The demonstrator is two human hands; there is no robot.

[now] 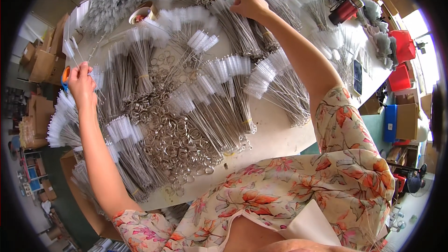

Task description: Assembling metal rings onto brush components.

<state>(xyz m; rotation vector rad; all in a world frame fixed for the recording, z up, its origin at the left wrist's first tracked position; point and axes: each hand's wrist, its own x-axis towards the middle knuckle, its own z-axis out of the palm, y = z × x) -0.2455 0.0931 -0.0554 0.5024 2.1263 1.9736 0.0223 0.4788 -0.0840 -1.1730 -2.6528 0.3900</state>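
Wire brushes: thin twisted-wire stems with white bristle tips, a few pinched in the left hand (80,81) out at the table's left edge, the rest heaped in banded bundles (219,107) all across the white table (275,137).
Left hand: closed around a few stems, bristle ends (70,49) sticking up above the fist.
Right hand: right hand (248,4) reaching far across, fingers curled down on a bundle (235,28) near the back; firm grip or just a touch, I cannot tell from here.
Weight: looks featherlight singly; a banded bundle likely has some heft.
Stiffness: the wire should be springy, bending if pressed sideways; the bristles are soft and will crush.
Where to grip: on the bare stem, I'd say, below the bristles; for bundles, at the yellow band (143,76).
Snag risk: stems tangle with neighbours and with the loose metal rings (179,142) piled in the middle.
Nearby: orange tape roll (66,75) just behind the left hand, red flask (345,9) at the far right.
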